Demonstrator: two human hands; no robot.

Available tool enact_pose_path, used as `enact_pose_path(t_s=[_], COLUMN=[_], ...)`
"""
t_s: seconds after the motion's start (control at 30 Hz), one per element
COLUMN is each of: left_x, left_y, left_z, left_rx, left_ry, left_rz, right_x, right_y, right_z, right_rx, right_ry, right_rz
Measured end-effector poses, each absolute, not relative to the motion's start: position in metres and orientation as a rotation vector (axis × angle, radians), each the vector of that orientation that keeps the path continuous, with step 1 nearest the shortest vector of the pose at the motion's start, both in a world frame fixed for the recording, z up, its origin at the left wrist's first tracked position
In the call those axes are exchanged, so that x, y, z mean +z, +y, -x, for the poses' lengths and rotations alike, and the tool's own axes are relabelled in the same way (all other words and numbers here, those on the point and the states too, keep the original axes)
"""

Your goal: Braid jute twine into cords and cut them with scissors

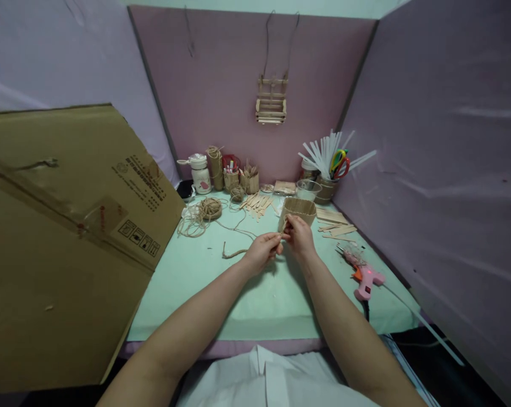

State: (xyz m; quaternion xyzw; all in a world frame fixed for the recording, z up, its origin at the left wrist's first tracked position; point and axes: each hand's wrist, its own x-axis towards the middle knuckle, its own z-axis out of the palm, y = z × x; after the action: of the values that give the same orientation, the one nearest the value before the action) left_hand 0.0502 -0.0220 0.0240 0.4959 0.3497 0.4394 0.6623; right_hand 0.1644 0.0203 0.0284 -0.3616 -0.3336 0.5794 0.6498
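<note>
Two hands meet near the middle of the green surface [221, 305]: the left hand [262, 251] is pinched shut on a short end of twine [234, 252] that curls off to its left, and the right hand [300, 236] is closed with its fingertips at the near wall of the little stick basket [298, 210], which stands just beyond them. By the look of it, the twine is being fixed to the basket's side; the next move would call for a steady pinch and a fine press at that spot. Open room lies toward the body, where the surface is bare. A tilted cardboard sheet [69, 237] crowds the left edge, and the pink glue gun [366, 277] lies near the right one. Farther off sit a twine ball [208, 208], loose sticks [258, 203] and jars [234, 172] against the back wall
</note>
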Motion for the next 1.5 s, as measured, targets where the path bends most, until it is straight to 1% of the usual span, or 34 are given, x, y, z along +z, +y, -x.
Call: enact_pose_path(t_s=[0.17, 0.33, 0.5, 0.63, 0.73, 0.87, 1.03, 1.13, 1.37, 1.5], left_x=[0.029, 0.029, 0.023, 0.019, 0.019, 0.021, 0.021, 0.02, 0.023, 0.025], left_y=[-0.022, -0.021, -0.018, -0.016, -0.018, -0.021, -0.023, -0.024, -0.033, -0.035], left_z=[-0.049, -0.049, -0.049, -0.049, -0.049, -0.048, -0.048, -0.049, -0.054, -0.055], left_rx=[0.959, 1.003, 1.16, 1.288, 1.361, 1.442, 1.422, 1.382, 1.284, 1.247], left_ry=[0.724, 0.755, 0.83, 0.883, 0.97, 1.146, 1.213, 1.216, 1.108, 1.031], left_rz=[-0.994, -1.014, -1.148, -1.296, -1.449, -1.67, -1.776, -1.795, -1.857, -1.87], right_x=[0.03, 0.03, 0.028, 0.024, 0.024, 0.028, 0.031, 0.029, 0.013, 0.006], right_y=[0.019, 0.019, 0.02, 0.019, 0.018, 0.014, 0.012, 0.014, 0.031, 0.034], right_z=[-0.164, -0.163, -0.162, -0.161, -0.161, -0.165, -0.168, -0.167, -0.165, -0.166], right_rx=[1.344, 1.348, 1.357, 1.309, 1.456, 1.692, 1.775, 1.725, 1.437, 1.393], right_ry=[-0.766, -0.775, -0.804, -0.929, -1.003, -0.991, -0.958, -0.952, -0.825, -0.805], right_rz=[0.814, 0.789, 0.804, 0.943, 1.009, 0.846, 0.755, 0.748, 0.882, 0.945])
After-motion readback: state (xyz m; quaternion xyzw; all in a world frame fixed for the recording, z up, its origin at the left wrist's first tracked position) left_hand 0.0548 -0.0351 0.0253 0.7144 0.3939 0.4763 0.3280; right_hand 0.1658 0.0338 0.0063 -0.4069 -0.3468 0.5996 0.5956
